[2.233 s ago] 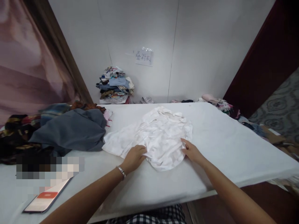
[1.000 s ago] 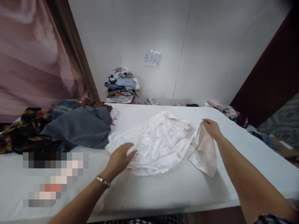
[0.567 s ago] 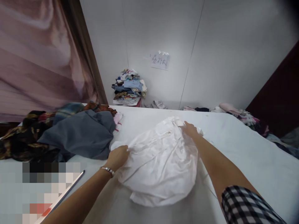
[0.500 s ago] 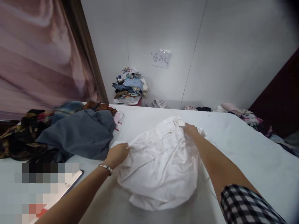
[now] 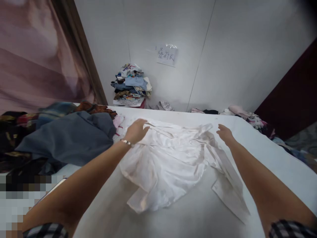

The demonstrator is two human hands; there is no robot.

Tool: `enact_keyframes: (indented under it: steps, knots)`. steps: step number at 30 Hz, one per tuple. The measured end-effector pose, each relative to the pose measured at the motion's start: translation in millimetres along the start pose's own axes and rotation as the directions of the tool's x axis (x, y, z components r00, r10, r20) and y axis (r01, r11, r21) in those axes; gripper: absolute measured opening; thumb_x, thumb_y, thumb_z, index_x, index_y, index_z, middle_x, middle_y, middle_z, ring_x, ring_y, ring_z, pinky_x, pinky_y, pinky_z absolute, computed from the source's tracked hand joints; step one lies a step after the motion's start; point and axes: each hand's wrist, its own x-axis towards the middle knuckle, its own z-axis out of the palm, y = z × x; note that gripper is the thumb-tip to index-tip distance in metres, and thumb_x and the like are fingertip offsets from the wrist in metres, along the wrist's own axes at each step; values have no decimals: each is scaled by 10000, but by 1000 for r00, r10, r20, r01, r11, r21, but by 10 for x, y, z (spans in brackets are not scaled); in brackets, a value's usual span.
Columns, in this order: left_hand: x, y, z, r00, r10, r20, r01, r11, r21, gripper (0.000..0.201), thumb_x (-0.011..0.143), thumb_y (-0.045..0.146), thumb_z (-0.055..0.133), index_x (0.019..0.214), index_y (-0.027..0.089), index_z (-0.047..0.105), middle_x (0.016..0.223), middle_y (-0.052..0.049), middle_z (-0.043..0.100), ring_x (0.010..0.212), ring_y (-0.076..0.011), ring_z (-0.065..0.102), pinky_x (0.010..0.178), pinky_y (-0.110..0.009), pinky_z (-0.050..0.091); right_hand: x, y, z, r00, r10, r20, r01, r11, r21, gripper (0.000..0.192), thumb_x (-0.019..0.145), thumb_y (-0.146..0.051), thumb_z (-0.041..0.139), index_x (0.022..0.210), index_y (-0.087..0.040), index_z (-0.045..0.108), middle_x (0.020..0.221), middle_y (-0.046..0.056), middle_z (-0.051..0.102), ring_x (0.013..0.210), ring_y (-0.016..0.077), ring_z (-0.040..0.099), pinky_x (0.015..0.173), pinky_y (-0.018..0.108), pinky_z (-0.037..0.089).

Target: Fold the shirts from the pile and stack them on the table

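A crumpled white shirt (image 5: 170, 162) lies spread on the white table in front of me. One sleeve trails down its right side, and the cuff end lies near the front. My left hand (image 5: 136, 131) is at the shirt's upper left edge, with thumb and fingers apart; whether it touches the cloth is hard to see. Just past the upper right corner, my right hand (image 5: 225, 133) hovers apart from the shirt, its fingers loosely parted around nothing.
A grey garment (image 5: 71, 137) tops a heap of clothes at left. Behind the table stands a tall clothes stack (image 5: 132, 86) by the wall. More clothes (image 5: 244, 114) lie along the far right edge. A paper sign (image 5: 166, 55) hangs on the wall.
The bunched shirt has been spread wider and now lies lower, its right sleeve laid out. Both hands have let go; the left moved up and away from me, the right moved rightward.
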Motion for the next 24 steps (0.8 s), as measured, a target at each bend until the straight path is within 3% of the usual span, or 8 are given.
enact_keyframes:
  steps: [4, 7, 10, 13, 17, 20, 22, 24]
  knots:
    - [-1053, 169, 34, 983, 55, 174, -38, 995, -97, 329, 873, 449, 474, 980, 176, 624, 1007, -83, 659, 928, -225, 617, 823, -342, 469, -640, 287, -446, 989, 56, 137, -67, 995, 74, 415, 557, -266, 790, 964, -230, 714, 1034, 78, 706, 1039, 289, 615, 907, 412, 474]
    - [-1763, 315, 12, 952, 138, 274, -93, 981, -171, 333, 837, 493, 531, 987, 207, 612, 987, -67, 639, 911, -218, 603, 809, -347, 465, -1126, 521, -786, 959, 122, 255, -128, 992, 7, 570, 523, -347, 836, 1069, -260, 699, 1076, 82, 698, 1049, 308, 612, 907, 410, 465]
    - [-2194, 466, 26, 939, 123, 321, -85, 988, -129, 449, 756, 514, 627, 1107, 237, 581, 1082, -74, 613, 955, -246, 576, 809, -387, 454, -1533, 698, -996, 943, 151, 298, -135, 988, -74, 693, 509, -365, 840, 1172, -293, 652, 1162, 71, 668, 1086, 321, 594, 904, 401, 461]
    - [-2310, 542, 93, 936, 138, 324, -128, 990, -51, 343, 791, 439, 598, 1069, 239, 592, 1095, -72, 610, 994, -259, 554, 823, -403, 434, -1823, 754, -1037, 948, 56, 314, -34, 996, -78, 597, 498, -334, 814, 1080, -302, 687, 1119, 38, 682, 1091, 320, 581, 903, 398, 461]
    - [-2193, 462, 105, 952, 114, 283, -119, 993, 0, 210, 886, 301, 418, 819, 190, 584, 909, -91, 626, 894, -245, 566, 784, -380, 437, -2012, 662, -1098, 972, 30, 232, -27, 1000, -14, 158, 561, -342, 710, 701, -269, 700, 743, 31, 687, 868, 299, 615, 781, 392, 486]
    - [-2142, 314, -85, 984, 34, 172, -23, 998, -65, 241, 880, 369, 416, 785, 201, 560, 831, -67, 617, 813, -220, 568, 743, -342, 443, -2045, 562, -1353, 985, 129, 114, -163, 914, 372, 190, 574, -361, 666, 729, -251, 671, 725, 31, 663, 761, 264, 621, 709, 390, 501]
    - [-2189, 212, -273, 989, -32, 141, 53, 987, -151, 295, 862, 469, 433, 777, 218, 562, 782, -30, 609, 747, -190, 564, 687, -298, 445, -2070, 533, -1594, 986, 164, 23, -143, 773, 618, 214, 596, -350, 636, 787, -256, 661, 838, 51, 672, 821, 265, 635, 740, 403, 512]
    - [-2294, 137, -442, 986, -78, 148, 108, 972, -207, 346, 823, 556, 467, 776, 232, 580, 761, -6, 617, 707, -172, 566, 640, -265, 447, -2155, 550, -1844, 965, 246, -91, -113, 704, 701, 157, 687, -343, 569, 786, -262, 659, 916, 92, 661, 897, 280, 637, 787, 432, 509]
